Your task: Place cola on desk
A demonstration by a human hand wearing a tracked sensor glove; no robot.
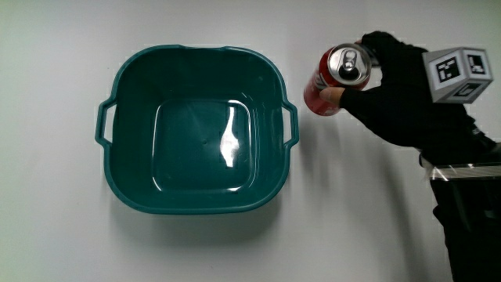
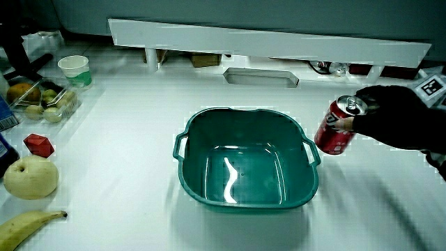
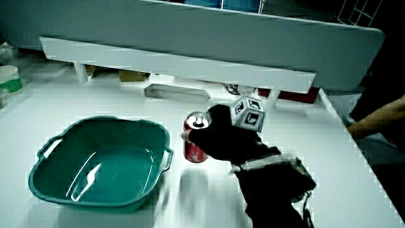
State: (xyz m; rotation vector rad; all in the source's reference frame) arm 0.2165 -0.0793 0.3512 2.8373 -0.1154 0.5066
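A red cola can [image 1: 335,80] with a silver top stands tilted a little, just beside the handle of a teal plastic basin [image 1: 133,125]. The hand [image 1: 374,78] in the black glove wraps its fingers around the can, with the patterned cube [image 1: 458,74] on its back. Both side views show the can [image 2: 337,126] [image 3: 195,146] low at the white table beside the basin [image 2: 195,174] [image 3: 57,183]; whether it touches the table I cannot tell. The basin is empty.
In a side view, an apple [image 2: 31,176], a banana [image 2: 31,226], a red cube [image 2: 38,145], a box of fruit [image 2: 38,97] and a paper cup [image 2: 75,70] lie near the table's edge, away from the hand. A low white partition [image 2: 265,42] runs along the table.
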